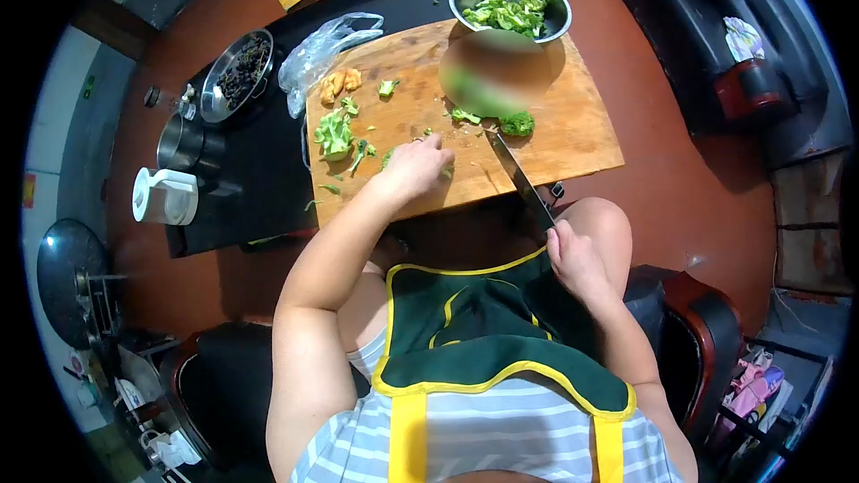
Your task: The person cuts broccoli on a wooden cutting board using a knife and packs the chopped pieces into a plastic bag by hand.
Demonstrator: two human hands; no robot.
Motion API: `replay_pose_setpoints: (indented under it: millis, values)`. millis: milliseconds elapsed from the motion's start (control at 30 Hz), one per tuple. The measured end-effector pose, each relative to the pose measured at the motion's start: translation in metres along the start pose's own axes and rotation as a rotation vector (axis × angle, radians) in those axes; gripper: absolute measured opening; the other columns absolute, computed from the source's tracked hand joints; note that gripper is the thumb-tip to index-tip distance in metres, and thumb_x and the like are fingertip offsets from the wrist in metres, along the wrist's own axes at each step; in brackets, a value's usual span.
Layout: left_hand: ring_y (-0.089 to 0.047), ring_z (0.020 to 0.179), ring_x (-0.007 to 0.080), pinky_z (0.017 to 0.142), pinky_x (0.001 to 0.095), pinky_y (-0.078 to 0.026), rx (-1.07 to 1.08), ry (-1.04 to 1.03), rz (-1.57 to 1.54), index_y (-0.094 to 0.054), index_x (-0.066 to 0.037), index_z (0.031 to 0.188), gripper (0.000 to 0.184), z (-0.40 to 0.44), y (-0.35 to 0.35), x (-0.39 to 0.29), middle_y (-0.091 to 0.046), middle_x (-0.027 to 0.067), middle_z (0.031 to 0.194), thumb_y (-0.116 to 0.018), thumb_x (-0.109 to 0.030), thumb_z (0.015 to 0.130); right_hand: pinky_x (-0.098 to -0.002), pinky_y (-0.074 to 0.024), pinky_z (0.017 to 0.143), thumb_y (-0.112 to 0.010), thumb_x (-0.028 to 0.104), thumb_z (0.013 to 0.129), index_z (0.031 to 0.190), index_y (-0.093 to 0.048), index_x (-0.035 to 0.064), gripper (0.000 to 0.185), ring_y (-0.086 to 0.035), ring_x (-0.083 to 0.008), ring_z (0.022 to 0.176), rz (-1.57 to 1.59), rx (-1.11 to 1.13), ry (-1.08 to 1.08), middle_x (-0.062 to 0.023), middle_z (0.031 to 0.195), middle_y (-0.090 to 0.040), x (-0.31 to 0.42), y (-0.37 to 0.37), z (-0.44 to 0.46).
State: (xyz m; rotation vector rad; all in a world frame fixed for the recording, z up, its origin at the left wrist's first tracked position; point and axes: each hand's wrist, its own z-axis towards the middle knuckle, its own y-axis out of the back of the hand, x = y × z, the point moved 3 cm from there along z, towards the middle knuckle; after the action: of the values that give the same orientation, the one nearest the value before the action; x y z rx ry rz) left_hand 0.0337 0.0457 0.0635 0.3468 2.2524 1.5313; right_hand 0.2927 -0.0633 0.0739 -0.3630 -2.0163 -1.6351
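Room: red-brown floor (667, 206), black desk (242, 179) under a thick wooden board (577, 134).
Broccoli: a pale-green stalky chunk (334, 136) lies board-left; a dark-green floret (517, 124) sits by the blade tip.
Progress: cut green pieces (508, 14) already in the round steel bowl (455, 11); I'd judge it well along, chunk and floret left.
Left hand (417, 166): fingers bent to the board; I can't tell if its grip holds anything.
Right hand (575, 259): grip closed round a long, dark-bladed knife (521, 179).
Writing: none legible.
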Motion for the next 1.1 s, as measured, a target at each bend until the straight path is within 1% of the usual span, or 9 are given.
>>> replay_pose_setpoints:
  millis: [267, 367, 433, 600, 733, 800, 867, 967, 1100]
  values:
    - [-0.060, 0.090, 0.0291, 0.077, 0.0402, -0.048, -0.049, -0.234, -0.133, -0.066, -0.010, 0.094, 0.027, 0.023, -0.025, 0.033, -0.059, 0.0107, 0.091, -0.069, -0.011, 0.067, -0.0551, -0.0470, 0.057, -0.045, 0.021, 0.093, 0.087, -0.047, 0.0026, 0.020, -0.058, -0.0464, 0.061, 0.040, 0.015, -0.013, -0.0275, 0.064, -0.058, -0.004, -0.007, 0.000]
    - [-0.062, 0.075, 0.0275, 0.069, 0.0352, -0.050, -0.100, -0.036, -0.345, -0.068, -0.008, 0.092, 0.019, 0.049, 0.021, 0.045, -0.065, 0.0126, 0.082, -0.067, -0.013, 0.074, -0.0552, -0.0470, 0.057, -0.045, 0.022, 0.093, 0.087, -0.047, 0.0027, 0.020, -0.058, -0.0465, 0.062, 0.069, 0.016, -0.037, -0.0277, 0.064, -0.058, -0.013, -0.008, 0.002]
    - [-0.063, 0.073, 0.0283, 0.068, 0.0332, -0.050, -0.280, 0.032, -0.341, -0.067, -0.008, 0.094, 0.020, 0.078, 0.068, 0.053, -0.066, 0.0130, 0.081, -0.067, -0.019, 0.078, -0.0549, -0.0472, 0.057, -0.045, 0.022, 0.093, 0.087, -0.047, 0.0028, 0.020, -0.058, -0.0464, 0.062, 0.063, 0.021, -0.045, -0.0279, 0.064, -0.057, -0.016, -0.007, 0.002]
    - [-0.057, 0.102, 0.0346, 0.086, 0.0412, -0.047, -0.793, 0.100, -0.184, -0.061, -0.005, 0.108, 0.030, 0.129, 0.142, 0.032, -0.059, 0.0223, 0.107, -0.057, -0.019, 0.082, -0.0541, -0.0475, 0.056, -0.045, 0.021, 0.093, 0.087, -0.047, 0.0022, 0.020, -0.057, -0.0461, 0.061, 0.110, 0.005, -0.026, -0.0282, 0.064, -0.057, -0.019, -0.005, 0.003]
    - [-0.061, 0.100, 0.0311, 0.082, 0.0428, -0.050, -0.069, 0.379, 0.110, -0.064, -0.003, 0.102, 0.026, 0.108, 0.142, 0.007, -0.063, 0.0183, 0.106, -0.058, -0.011, 0.079, -0.0541, -0.0475, 0.056, -0.046, 0.020, 0.093, 0.087, -0.048, 0.0019, 0.019, -0.057, -0.0457, 0.060, 0.149, -0.005, -0.023, -0.0280, 0.064, -0.057, -0.024, 0.000, 0.000]
    - [-0.063, 0.098, 0.0289, 0.081, 0.0396, -0.052, 0.170, 0.254, 0.258, -0.066, -0.004, 0.097, 0.022, 0.095, 0.110, 0.000, -0.065, 0.0141, 0.105, -0.061, -0.012, 0.077, -0.0542, -0.0474, 0.056, -0.046, 0.020, 0.093, 0.087, -0.048, 0.0018, 0.019, -0.057, -0.0456, 0.060, 0.154, -0.007, -0.033, -0.0280, 0.064, -0.057, -0.025, 0.001, -0.001]
    - [-0.062, 0.099, 0.0290, 0.080, 0.0406, -0.051, 0.220, 0.249, 0.203, -0.065, -0.006, 0.101, 0.026, 0.087, 0.075, -0.003, -0.064, 0.0158, 0.106, -0.062, -0.011, 0.076, -0.0542, -0.0472, 0.055, -0.046, 0.020, 0.093, 0.086, -0.048, 0.0016, 0.020, -0.057, -0.0455, 0.060, 0.117, 0.005, -0.051, -0.0279, 0.064, -0.057, -0.027, 0.002, -0.001]
    - [-0.063, 0.093, 0.0307, 0.080, 0.0411, -0.051, -0.308, 0.141, 0.096, -0.066, -0.007, 0.094, 0.020, 0.076, 0.026, 0.002, -0.064, 0.0172, 0.100, -0.059, -0.006, 0.076, -0.0539, -0.0470, 0.055, -0.046, 0.020, 0.093, 0.086, -0.048, 0.0014, 0.020, -0.058, -0.0451, 0.059, 0.150, 0.005, -0.049, -0.0277, 0.063, -0.057, -0.024, 0.004, 0.001]
    - [-0.063, 0.089, 0.0311, 0.078, 0.0417, -0.050, -0.266, 0.127, -0.029, -0.065, -0.009, 0.096, 0.023, 0.072, 0.018, 0.023, -0.065, 0.0148, 0.093, -0.062, -0.011, 0.074, -0.0535, -0.0471, 0.056, -0.046, 0.021, 0.093, 0.086, -0.048, 0.0014, 0.021, -0.058, -0.0451, 0.060, 0.095, 0.030, -0.037, -0.0276, 0.064, -0.057, -0.019, 0.004, 0.000]
